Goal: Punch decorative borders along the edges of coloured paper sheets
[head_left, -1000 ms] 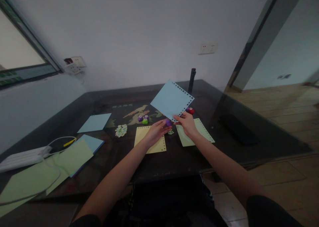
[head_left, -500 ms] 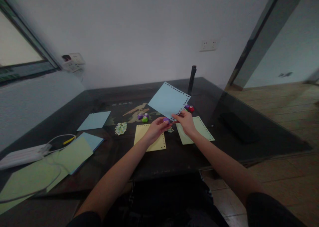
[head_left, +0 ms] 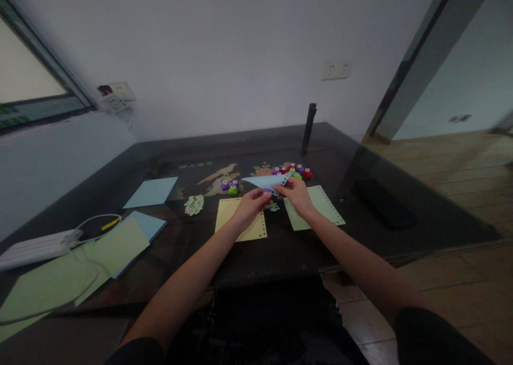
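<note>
The left hand (head_left: 251,207) has its thumb and fingers clamped on a small purple toy (head_left: 266,192), held above the dark surface (head_left: 184,242). The right hand (head_left: 298,195) pinches a blue sheet (head_left: 262,181) by its punched edge. That sheet is tilted so that it looks like a thin wedge, with its near corner next to the purple toy; I cannot tell whether the 2 touch.

Below the left hand lies a yellow sheet (head_left: 255,229) with holes along its edges, and under the right wrist a pale green sheet (head_left: 323,206). A small flower cutout (head_left: 274,207) lies between these 2 sheets. Just beyond the right hand sits a group of red, purple and green toys (head_left: 300,169), partly hidden by the raised blue sheet. Left of it, 2 purple toys and 1 green toy (head_left: 233,190) stand close together, near a larger flower cutout (head_left: 194,205). A black stick (head_left: 308,130) stands at the back, and a white power strip (head_left: 36,249) lies far left beside more green paper (head_left: 124,245).
</note>
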A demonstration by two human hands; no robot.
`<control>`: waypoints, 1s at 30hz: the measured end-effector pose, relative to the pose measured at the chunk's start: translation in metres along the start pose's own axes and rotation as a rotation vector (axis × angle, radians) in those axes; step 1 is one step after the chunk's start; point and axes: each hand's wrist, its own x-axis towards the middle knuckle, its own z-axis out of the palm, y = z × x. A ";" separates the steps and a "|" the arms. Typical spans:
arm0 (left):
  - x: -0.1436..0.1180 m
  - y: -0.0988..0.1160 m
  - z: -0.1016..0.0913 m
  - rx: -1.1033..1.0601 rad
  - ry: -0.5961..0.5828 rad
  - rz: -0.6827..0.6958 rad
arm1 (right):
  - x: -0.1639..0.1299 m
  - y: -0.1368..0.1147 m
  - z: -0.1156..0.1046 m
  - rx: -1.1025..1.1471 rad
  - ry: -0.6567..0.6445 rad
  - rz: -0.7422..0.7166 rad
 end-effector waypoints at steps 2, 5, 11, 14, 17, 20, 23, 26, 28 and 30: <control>0.001 0.000 0.000 0.008 -0.007 0.008 | 0.000 -0.001 0.000 -0.009 0.006 0.005; 0.001 0.001 0.000 0.006 -0.014 0.011 | 0.000 -0.003 0.000 -0.014 0.008 0.017; 0.000 0.002 0.000 -0.003 0.021 0.014 | -0.001 -0.002 0.000 0.048 -0.034 0.062; 0.000 0.001 0.000 0.008 0.024 0.019 | -0.001 -0.002 0.000 0.061 -0.041 0.068; 0.000 0.001 0.000 0.008 0.023 0.018 | -0.001 -0.002 0.000 0.043 -0.023 0.069; -0.001 0.000 0.001 -0.001 0.017 0.016 | -0.001 -0.001 0.000 0.036 -0.026 0.073; -0.001 0.000 0.002 -0.010 0.016 0.020 | 0.000 0.001 0.000 0.035 -0.030 0.084; -0.001 -0.002 0.001 -0.013 0.014 0.019 | 0.000 0.002 -0.001 0.034 -0.028 0.100; 0.000 -0.002 0.001 -0.013 0.012 0.018 | 0.000 0.001 -0.001 0.034 -0.032 0.107; 0.000 -0.003 0.000 -0.010 0.013 0.018 | 0.000 0.000 -0.001 0.036 -0.040 0.110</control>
